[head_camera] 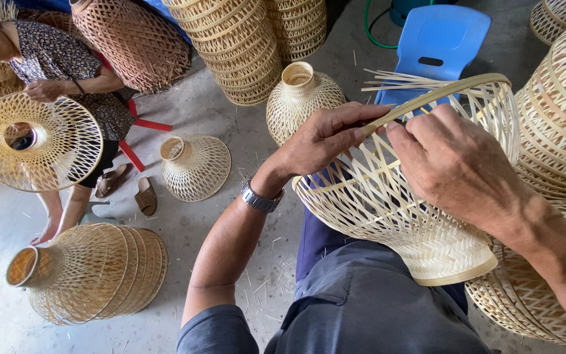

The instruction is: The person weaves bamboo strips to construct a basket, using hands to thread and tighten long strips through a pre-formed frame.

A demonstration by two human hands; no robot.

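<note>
A pale woven bamboo lampshade frame [388,210] rests on my lap, its open lattice end turned up and right. A flat bamboo rim strip [453,92] curves along that open edge, with loose strip ends sticking out behind it. My left hand [325,137], a metal watch on its wrist, pinches the rim strip at its left end. My right hand [453,164] grips the same rim from the right, fingertips meeting the left hand's.
Another person [54,72] sits at the far left holding a flat round woven shade [34,141]. Nested shades [93,272] lie on the concrete floor, two single shades [194,167] stand mid-floor, stacks [244,46] rise behind. A blue plastic chair [437,39] and more shades [558,111] are at right.
</note>
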